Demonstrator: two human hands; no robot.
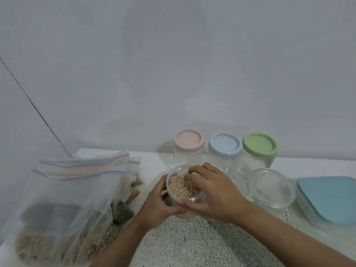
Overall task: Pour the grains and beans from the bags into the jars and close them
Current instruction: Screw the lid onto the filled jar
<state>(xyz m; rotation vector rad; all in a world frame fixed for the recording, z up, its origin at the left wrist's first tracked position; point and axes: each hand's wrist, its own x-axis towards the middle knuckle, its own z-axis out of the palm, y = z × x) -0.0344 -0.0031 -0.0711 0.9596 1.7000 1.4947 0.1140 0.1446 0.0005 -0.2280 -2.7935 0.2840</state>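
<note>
Only two hands and forearms of the person show. The left hand [158,205] and right hand [213,191] are bare. The left forearm [123,243] and right forearm [289,234] are also bare, uncovered skin running from each wrist all the way to the picture's lower edge. Both forearms are slim and smooth, looking broader toward that edge. The knuckles make low ridges across the back of the right hand. The fingers [194,168] are slender, and the nails are too blurred to describe.

Left hand [159,202] and right hand [214,191] grip the bean-filled jar [167,183].
</note>
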